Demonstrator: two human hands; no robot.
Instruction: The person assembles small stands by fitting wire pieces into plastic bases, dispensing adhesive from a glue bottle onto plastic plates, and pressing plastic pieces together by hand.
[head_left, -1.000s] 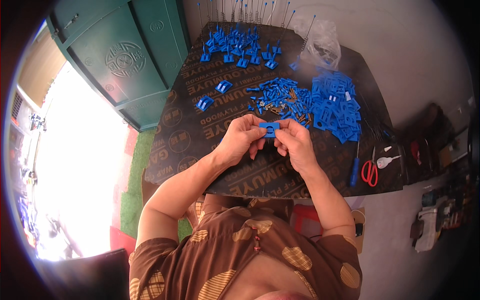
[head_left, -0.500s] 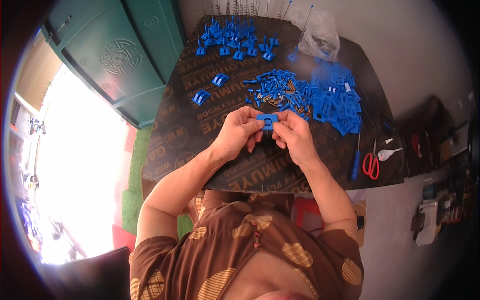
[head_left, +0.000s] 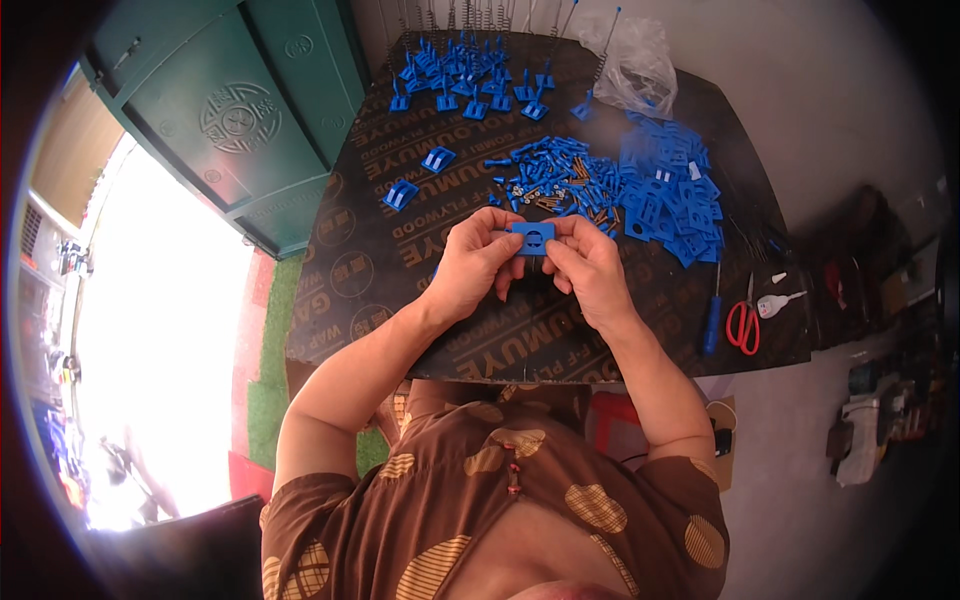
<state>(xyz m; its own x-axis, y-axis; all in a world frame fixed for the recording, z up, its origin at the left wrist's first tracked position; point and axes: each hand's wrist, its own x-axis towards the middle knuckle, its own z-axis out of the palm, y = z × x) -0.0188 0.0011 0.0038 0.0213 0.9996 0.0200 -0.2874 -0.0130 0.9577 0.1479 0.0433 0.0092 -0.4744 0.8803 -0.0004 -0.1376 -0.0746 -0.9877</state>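
Left hand: the left hand [head_left: 470,265] is curling its fingers closed on the left end of a small blue plate [head_left: 531,238].
Right hand: the right hand [head_left: 592,270] is pinching the plate's right end.
Plate: it is hovering over the middle of the dark table [head_left: 370,270], toward the near edge.
Beyond: loose blue pins [head_left: 555,175] and a heap of blue plates [head_left: 665,195] are lying toward the far right.
Right edge: red scissors [head_left: 743,322] are lying beside a blue screwdriver [head_left: 712,322].

— What was the piece?
— A small blue plastic plate [head_left: 531,238], flat and rectangular, with a dark hole near its middle.
— Its pose?
— Level, held above the surface; details were perhaps too small to tell.
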